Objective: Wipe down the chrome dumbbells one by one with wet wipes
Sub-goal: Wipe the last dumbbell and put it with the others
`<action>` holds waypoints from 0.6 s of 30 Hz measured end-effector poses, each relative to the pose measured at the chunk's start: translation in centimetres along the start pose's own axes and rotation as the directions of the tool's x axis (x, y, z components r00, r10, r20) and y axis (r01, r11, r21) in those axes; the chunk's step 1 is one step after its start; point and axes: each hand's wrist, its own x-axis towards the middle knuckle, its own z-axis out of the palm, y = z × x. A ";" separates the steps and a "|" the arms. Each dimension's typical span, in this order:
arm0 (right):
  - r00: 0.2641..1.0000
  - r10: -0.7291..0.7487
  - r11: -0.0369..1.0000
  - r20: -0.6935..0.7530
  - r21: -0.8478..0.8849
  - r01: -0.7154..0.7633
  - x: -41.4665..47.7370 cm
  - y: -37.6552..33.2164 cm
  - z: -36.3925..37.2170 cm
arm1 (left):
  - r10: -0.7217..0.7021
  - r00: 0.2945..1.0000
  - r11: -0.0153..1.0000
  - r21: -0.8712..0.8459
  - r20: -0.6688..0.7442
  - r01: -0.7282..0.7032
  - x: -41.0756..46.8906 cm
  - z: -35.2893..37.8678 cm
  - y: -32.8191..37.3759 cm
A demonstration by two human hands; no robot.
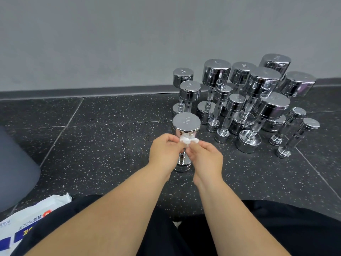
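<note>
Left hand and right hand, each grip pinching the wadded wet wipe before the upright dumbbell on the floor: wipe being readied, I'd say, and next it needs pressing onto the chrome and rubbing round.

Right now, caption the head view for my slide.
The left hand and right hand pinch a wet wipe by an upright chrome dumbbell; more dumbbells stand behind.

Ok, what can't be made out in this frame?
Head view only.
the near dumbbell: handle hidden behind the left hand and right hand.
the wet wipe: bunched, mostly covered by fingers.
the wipes pack: cut by the left edge, overlapped by dark clothing.
the rear dumbbells: engravings too small.
</note>
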 end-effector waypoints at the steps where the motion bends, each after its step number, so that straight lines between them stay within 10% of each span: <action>1: 1.000 0.003 1.000 -0.020 0.015 -0.003 0.0 0.2 0.0 | -0.012 1.000 1.000 0.004 0.002 0.012 0.1 0.0 -0.2; 6: 0.993 -0.084 0.995 -0.087 0.042 0.088 0.2 -0.1 0.6 | -0.077 0.997 0.988 -0.135 0.014 0.078 0.4 -0.2 0.3; 18: 0.966 0.229 0.902 0.116 0.347 -0.256 1.4 -1.7 1.1 | -0.210 0.976 0.914 -0.343 0.052 0.215 1.4 0.2 1.2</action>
